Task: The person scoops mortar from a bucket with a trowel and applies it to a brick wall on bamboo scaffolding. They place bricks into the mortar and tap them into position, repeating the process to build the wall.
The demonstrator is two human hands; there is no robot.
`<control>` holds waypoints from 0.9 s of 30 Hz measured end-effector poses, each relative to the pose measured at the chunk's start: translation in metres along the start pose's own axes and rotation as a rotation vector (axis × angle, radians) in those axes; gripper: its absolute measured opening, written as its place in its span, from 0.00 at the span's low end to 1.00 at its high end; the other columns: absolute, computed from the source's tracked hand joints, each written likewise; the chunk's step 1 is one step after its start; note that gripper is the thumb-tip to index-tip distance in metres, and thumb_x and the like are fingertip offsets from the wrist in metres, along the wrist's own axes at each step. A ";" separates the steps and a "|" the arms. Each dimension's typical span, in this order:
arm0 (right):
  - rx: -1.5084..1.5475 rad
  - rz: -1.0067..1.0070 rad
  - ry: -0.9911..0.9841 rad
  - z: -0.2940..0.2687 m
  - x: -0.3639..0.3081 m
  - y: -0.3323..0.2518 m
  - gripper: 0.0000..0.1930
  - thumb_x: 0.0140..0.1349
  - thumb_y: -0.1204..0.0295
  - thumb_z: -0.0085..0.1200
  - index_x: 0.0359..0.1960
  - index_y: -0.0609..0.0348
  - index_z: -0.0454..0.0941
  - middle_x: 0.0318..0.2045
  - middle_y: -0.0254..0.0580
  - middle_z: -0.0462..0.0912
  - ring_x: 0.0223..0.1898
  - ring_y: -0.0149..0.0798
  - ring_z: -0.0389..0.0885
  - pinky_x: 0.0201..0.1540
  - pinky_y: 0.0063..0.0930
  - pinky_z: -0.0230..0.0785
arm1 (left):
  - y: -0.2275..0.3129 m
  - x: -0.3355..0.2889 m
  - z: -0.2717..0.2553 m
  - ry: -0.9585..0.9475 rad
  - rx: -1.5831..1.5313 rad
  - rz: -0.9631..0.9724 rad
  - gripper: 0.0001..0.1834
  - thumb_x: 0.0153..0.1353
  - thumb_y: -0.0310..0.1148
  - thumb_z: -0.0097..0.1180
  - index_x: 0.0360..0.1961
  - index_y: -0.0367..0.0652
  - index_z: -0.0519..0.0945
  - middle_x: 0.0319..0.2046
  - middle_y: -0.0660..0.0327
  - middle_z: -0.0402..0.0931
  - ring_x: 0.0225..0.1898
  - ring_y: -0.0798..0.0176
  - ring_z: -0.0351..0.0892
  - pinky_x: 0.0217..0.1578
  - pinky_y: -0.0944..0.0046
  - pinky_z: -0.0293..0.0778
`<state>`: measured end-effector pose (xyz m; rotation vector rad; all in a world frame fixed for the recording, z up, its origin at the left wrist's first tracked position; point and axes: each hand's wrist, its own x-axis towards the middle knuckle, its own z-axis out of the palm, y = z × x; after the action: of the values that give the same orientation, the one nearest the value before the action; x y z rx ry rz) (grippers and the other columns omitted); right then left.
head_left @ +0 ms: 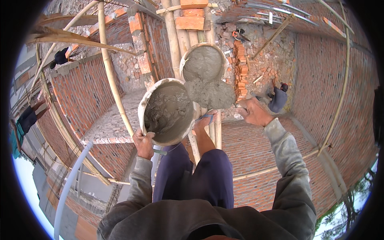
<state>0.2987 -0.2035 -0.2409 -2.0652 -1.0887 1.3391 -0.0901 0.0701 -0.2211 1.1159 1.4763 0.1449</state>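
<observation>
I've got the left hand (143,143) left of centre, fingers curled over the rim of a bucket (141,108) of wet mortar (168,108). Upper middle, another bucket (182,66), grey lump (211,94) just below. Right of centre, right hand (256,112): fingers bent round something pale (240,111), can't tell what.

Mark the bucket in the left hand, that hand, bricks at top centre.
Bucket (141,110): head view, left side of its rim.
Left hand (143,144): head view, back of the hand.
Bricks (189,23): head view, middle of the lowest.
</observation>
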 end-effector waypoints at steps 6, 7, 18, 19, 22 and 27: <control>-0.212 0.187 0.243 0.067 0.068 0.042 0.17 0.60 0.64 0.67 0.38 0.71 0.84 0.35 0.70 0.86 0.43 0.72 0.86 0.48 0.61 0.76 | -0.006 -0.006 -0.028 0.035 -0.032 0.028 0.11 0.54 0.17 0.56 0.37 0.32 0.86 0.32 0.66 0.84 0.32 0.72 0.78 0.36 0.68 0.75; -0.222 0.271 0.230 0.087 0.088 0.044 0.17 0.58 0.64 0.67 0.37 0.70 0.85 0.35 0.69 0.86 0.44 0.71 0.87 0.49 0.60 0.77 | -0.004 -0.007 -0.030 0.060 0.000 -0.008 0.10 0.54 0.18 0.56 0.37 0.32 0.86 0.33 0.66 0.84 0.33 0.72 0.78 0.37 0.68 0.75; 0.122 0.390 0.227 0.142 0.168 -0.050 0.14 0.58 0.72 0.63 0.41 0.71 0.86 0.46 0.70 0.86 0.51 0.70 0.85 0.55 0.60 0.77 | 0.028 -0.027 -0.018 0.022 0.059 -0.015 0.06 0.56 0.21 0.58 0.34 0.32 0.85 0.30 0.66 0.83 0.32 0.74 0.77 0.37 0.68 0.75; 0.113 0.407 0.225 0.130 0.147 -0.058 0.14 0.58 0.73 0.62 0.42 0.72 0.84 0.46 0.71 0.85 0.51 0.70 0.84 0.55 0.59 0.77 | 0.030 -0.028 -0.013 0.020 0.047 -0.013 0.05 0.56 0.21 0.58 0.33 0.33 0.84 0.29 0.67 0.82 0.31 0.74 0.76 0.36 0.68 0.74; 0.207 0.280 0.317 0.083 0.067 -0.073 0.18 0.60 0.69 0.66 0.45 0.73 0.81 0.42 0.73 0.86 0.47 0.71 0.85 0.52 0.55 0.77 | 0.040 -0.023 0.002 -0.018 0.028 0.019 0.03 0.56 0.20 0.59 0.31 0.34 0.83 0.28 0.68 0.80 0.30 0.75 0.73 0.33 0.69 0.71; 0.256 0.105 0.169 0.001 -0.044 -0.086 0.19 0.64 0.77 0.61 0.56 0.72 0.80 0.47 0.65 0.85 0.48 0.66 0.86 0.50 0.51 0.78 | 0.062 -0.023 0.027 -0.072 0.119 0.073 0.04 0.55 0.17 0.59 0.30 0.37 0.81 0.25 0.73 0.74 0.27 0.78 0.67 0.28 0.70 0.64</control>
<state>0.2563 -0.1887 -0.1555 -2.0235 -0.7070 1.2535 -0.0390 0.0738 -0.1719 1.2591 1.3952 0.0678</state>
